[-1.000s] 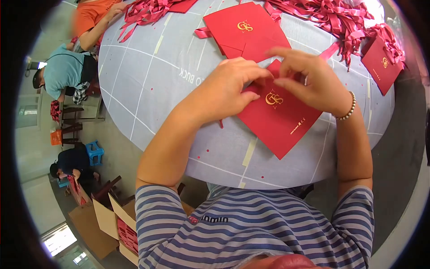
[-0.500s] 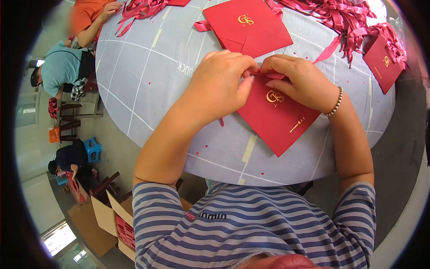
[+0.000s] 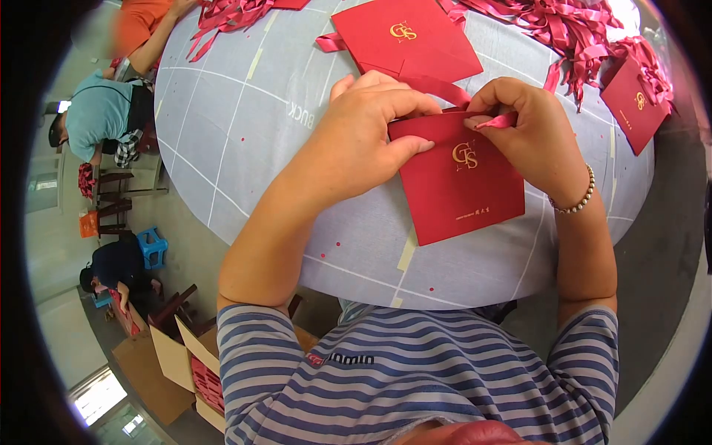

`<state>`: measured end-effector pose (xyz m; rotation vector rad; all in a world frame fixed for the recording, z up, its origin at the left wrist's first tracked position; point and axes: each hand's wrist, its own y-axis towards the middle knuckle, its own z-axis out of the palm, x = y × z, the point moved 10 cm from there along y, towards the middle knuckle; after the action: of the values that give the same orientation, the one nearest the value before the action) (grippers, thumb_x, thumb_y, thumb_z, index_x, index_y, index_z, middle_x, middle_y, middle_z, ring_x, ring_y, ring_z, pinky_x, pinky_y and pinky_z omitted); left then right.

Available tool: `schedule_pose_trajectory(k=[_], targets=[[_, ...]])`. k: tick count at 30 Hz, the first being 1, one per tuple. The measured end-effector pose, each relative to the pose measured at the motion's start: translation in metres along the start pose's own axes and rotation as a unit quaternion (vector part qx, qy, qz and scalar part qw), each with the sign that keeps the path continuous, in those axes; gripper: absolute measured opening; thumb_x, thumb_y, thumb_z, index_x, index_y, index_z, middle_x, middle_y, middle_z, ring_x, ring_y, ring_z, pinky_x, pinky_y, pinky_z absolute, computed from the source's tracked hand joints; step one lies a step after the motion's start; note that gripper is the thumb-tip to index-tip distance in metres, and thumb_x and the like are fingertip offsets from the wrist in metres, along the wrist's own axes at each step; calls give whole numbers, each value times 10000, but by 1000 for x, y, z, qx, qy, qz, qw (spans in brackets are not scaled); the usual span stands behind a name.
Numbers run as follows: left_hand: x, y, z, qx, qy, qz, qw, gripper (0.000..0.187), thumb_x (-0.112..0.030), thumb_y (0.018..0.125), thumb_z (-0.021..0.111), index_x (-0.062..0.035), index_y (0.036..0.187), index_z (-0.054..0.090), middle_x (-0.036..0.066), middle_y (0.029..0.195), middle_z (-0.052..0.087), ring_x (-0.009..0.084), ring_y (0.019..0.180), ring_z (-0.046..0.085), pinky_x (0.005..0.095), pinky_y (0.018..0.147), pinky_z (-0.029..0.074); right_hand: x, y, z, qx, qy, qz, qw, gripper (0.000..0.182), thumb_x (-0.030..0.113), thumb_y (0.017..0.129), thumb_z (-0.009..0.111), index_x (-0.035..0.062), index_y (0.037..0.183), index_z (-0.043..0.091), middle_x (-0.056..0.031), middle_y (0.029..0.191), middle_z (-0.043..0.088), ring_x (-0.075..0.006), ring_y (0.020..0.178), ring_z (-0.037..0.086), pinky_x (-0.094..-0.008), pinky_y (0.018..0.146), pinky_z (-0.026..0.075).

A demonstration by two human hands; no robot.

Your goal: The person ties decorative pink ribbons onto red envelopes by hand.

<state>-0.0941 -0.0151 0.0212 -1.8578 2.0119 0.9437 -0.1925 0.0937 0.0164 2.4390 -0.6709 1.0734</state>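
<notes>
A small red paper bag with a gold monogram lies face up near the table's front, tilted slightly. My left hand grips its top left edge, thumb on the front and fingers along the opening. At the top right corner, my right hand pinches a red ribbon, its loose end poking out past the thumb. Another stretch of ribbon arches up behind the bag's top edge. Just beyond my hands lies a second red paper bag with the same gold monogram.
A tangled heap of red ribbons covers the far right of the round table, near another red bag. More ribbons lie at the far left. An open carton stands left on the floor. Several people work to the left.
The bag has turned more upright towards me. My left hand has shifted onto its top edge, and my right hand has moved right with the ribbon, away from the left.
</notes>
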Motion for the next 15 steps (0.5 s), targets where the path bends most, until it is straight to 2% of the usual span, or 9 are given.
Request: schedule_pose_trajectory(k=[1, 5, 6, 7, 8, 10, 11, 14, 15], targets=[[7, -2, 2, 15, -6, -38, 999, 318, -163, 788, 807, -85, 1079, 705, 40, 983, 651, 207, 978, 601, 404, 1039, 363, -3, 1, 2, 0, 0, 0, 1000, 122, -22, 785, 724, -31, 902, 688, -155, 832, 701, -203, 739, 678, -309, 694, 542], [22, -8, 9, 64, 36, -112, 991, 313, -187, 809, 799, -103, 1097, 710, 32, 1009, 658, 185, 992, 599, 422, 1082, 309, -19, 3, 7, 14, 59, 38, 997, 225, -18, 801, 750, -6, 1019, 694, -83, 801, 695, -131, 725, 652, -276, 679, 536], [24, -6, 7, 66, 22, -113, 991, 320, -183, 808, 802, -98, 1103, 712, 45, 1013, 660, 195, 993, 601, 411, 1067, 339, -23, 4, 8, 18, 96, 64, 993, 285, -21, 802, 756, 5, 1078, 690, -52, 802, 689, -111, 723, 643, -264, 677, 536], [26, -5, 6, 69, 8, -115, 991, 326, -180, 807, 804, -93, 1108, 714, 59, 1017, 662, 205, 993, 603, 401, 1052, 369, -13, 1, 9, 66, 97, 82, 990, 370, -27, 824, 749, 28, 1179, 662, -31, 869, 677, -82, 788, 635, -239, 709, 534], [29, -5, 6, 67, 8, -118, 991, 326, -180, 807, 804, -93, 1108, 714, 59, 1017, 662, 205, 993, 603, 401, 1052, 369, -16, 1, 11, 70, 97, 81, 989, 370, -27, 824, 749, 28, 1179, 662, -31, 869, 677, -82, 788, 635, -239, 709, 534], [32, -5, 3, 46, -30, -118, 991, 334, -152, 792, 807, -69, 1103, 716, 87, 1023, 666, 224, 1001, 611, 368, 992, 439, -9, -1, 22, 137, 256, 5, 957, 410, -44, 831, 737, 36, 1222, 646, -43, 965, 677, -86, 870, 631, -235, 754, 532], [35, -5, 3, 46, -30, -120, 991, 334, -152, 792, 807, -69, 1103, 716, 87, 1023, 666, 224, 1001, 611, 368, 992, 439, -5, -1, 19, 136, 215, -53, 966, 322, -19, 856, 737, 14, 1170, 677, -57, 1011, 673, -102, 916, 627, -238, 782, 525], [36, -5, 5, 55, -70, -121, 989, 330, -120, 781, 805, -46, 1090, 716, 102, 1031, 672, 236, 1007, 620, 342, 930, 483, -3, 4, 6, 80, 125, -105, 983, 222, 32, 873, 744, -16, 1086, 706, -56, 989, 675, -124, 884, 631, -245, 770, 522], [34, -5, 4, 55, -62, -110, 990, 334, -114, 779, 802, -46, 1094, 715, 101, 1032, 673, 233, 1009, 622, 345, 935, 481, -7, 4, 6, 61, 147, -93, 983, 182, 72, 877, 750, -37, 1019, 719, -71, 968, 677, -144, 865, 630, -250, 754, 515]])
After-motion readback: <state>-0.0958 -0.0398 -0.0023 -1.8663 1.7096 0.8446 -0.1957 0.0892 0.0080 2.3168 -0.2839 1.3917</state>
